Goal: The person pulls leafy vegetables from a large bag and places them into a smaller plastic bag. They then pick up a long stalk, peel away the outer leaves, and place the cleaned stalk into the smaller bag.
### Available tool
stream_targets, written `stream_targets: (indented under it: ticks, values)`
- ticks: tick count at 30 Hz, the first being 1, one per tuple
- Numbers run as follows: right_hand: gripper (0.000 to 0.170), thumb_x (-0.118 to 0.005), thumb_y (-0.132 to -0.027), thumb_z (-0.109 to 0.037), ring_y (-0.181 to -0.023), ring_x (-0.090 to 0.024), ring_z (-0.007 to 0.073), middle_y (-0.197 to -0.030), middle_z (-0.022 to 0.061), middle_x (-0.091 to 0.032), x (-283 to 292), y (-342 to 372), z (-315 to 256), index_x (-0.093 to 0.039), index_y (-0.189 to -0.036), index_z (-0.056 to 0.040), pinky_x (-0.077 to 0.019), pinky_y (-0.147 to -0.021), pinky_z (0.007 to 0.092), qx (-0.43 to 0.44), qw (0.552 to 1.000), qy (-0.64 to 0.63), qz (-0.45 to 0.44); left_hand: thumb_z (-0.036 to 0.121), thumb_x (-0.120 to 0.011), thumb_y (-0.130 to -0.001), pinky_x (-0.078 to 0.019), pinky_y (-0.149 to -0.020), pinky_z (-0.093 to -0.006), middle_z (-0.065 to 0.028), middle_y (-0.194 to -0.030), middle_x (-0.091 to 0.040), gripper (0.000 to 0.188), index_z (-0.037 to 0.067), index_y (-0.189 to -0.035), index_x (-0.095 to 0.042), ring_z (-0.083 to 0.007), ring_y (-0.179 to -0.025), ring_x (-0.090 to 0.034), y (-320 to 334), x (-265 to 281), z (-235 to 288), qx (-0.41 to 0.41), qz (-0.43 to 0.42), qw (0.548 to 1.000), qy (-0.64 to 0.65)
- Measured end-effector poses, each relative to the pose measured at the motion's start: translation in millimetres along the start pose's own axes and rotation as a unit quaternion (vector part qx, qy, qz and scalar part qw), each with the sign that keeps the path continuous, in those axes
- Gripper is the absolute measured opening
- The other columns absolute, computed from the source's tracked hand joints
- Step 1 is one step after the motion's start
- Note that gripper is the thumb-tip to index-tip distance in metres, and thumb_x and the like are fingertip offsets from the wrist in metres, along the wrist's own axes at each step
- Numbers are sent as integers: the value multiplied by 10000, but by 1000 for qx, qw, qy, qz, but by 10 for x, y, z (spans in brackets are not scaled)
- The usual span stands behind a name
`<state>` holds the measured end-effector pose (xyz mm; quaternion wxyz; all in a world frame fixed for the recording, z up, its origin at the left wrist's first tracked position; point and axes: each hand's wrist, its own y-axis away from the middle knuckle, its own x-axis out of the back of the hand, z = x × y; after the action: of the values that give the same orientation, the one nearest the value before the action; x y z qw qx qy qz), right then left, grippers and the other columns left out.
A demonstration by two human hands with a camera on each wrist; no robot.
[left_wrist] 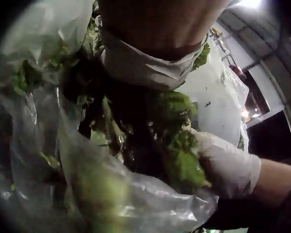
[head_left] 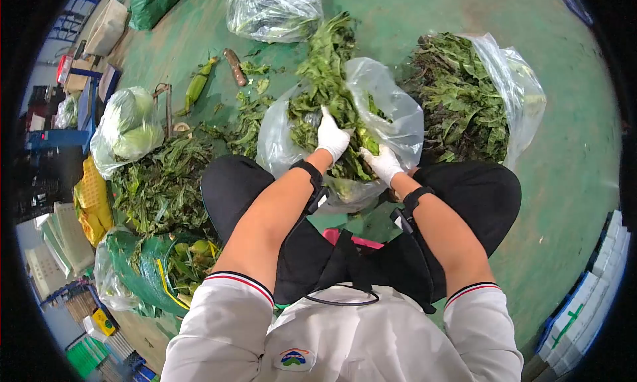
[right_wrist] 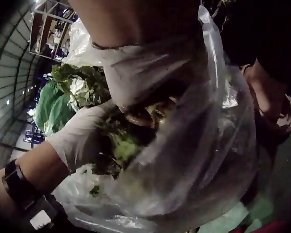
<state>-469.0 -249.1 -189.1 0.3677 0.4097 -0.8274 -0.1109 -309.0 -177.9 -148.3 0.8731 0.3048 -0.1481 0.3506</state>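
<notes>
A long bunch of leafy greens [head_left: 328,70] lies across an opened clear plastic bag [head_left: 385,93] between the person's knees, leaf ends pointing away. White-gloved, the left hand [head_left: 333,138] grips the bunch partway along. The right hand [head_left: 383,163], also gloved, holds its nearer end. In the left wrist view, the right hand [left_wrist: 225,162] is against the side of the greens [left_wrist: 182,155], and the bag [left_wrist: 150,194] spreads in front. From the right wrist, the left hand [right_wrist: 82,136] shows with greens [right_wrist: 123,145] at its fingers, whose tips are hidden.
A bag of dark greens [head_left: 464,100] lies to the right. On the left are a heap of loose greens [head_left: 166,183], a bag of round green vegetables [head_left: 129,123] and a green sack [head_left: 149,269]. Another clear bag [head_left: 275,10] stands ahead, near a corn cob [head_left: 197,87].
</notes>
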Motion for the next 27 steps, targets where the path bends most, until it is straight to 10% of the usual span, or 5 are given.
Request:
stream_targets:
  ticks: [5, 14, 18, 24, 27]
  values:
    - [752, -577, -799, -546, -1071, -556, 390, -1157, 293, -564, 145, 214, -163, -510, -1200, 87, -422, -911, 409, 8, 977, 213, -23, 263, -717, -755, -422, -945, -383, -287, -1298, -396, 1021, -101, -1402, -16, -396, -1149, -471, 189, -97, -203, -125, 4, 970, -208]
    - [548, -573, -817, -516, -1053, -596, 333, -1132, 155, -631, 201, 307, -174, -657, -1069, -37, -463, -878, 419, -129, 906, 356, -187, 414, -640, -785, -423, -914, -430, -292, -1166, -468, 855, -44, -1391, -246, -404, -1049, -510, 828, 343, 229, -166, -91, 906, -378]
    - [419, -557, -838, -421, -1041, -617, 297, -1115, 118, -649, 216, 292, -279, -680, -1029, -68, -486, -826, 425, -148, 900, 370, -178, 365, -686, -722, -406, -857, -498, -231, -1192, -462, 709, 14, -1277, -417, -391, -1070, -474, 1012, 703, 232, -308, 97, 830, -455]
    - [341, -553, -811, -305, -1032, -616, 308, -1120, 130, -643, 203, 229, -249, -682, -1021, -69, -488, -805, 430, -124, 904, 367, -179, 198, -695, -688, -490, -671, -430, -191, -965, -527, 451, 24, -1062, -514, -337, -843, -581, 681, 848, -438, -123, 74, 763, -630]
    - [293, -552, -772, -246, -964, -639, 317, -1040, 134, -670, 195, 237, -235, -705, -950, -69, -497, -771, 431, -113, 909, 365, -167, 146, -611, -733, -524, -713, -433, -188, -847, -636, 208, 25, -902, -607, -351, -790, -643, 563, 1216, -475, -99, 85, 855, -503]
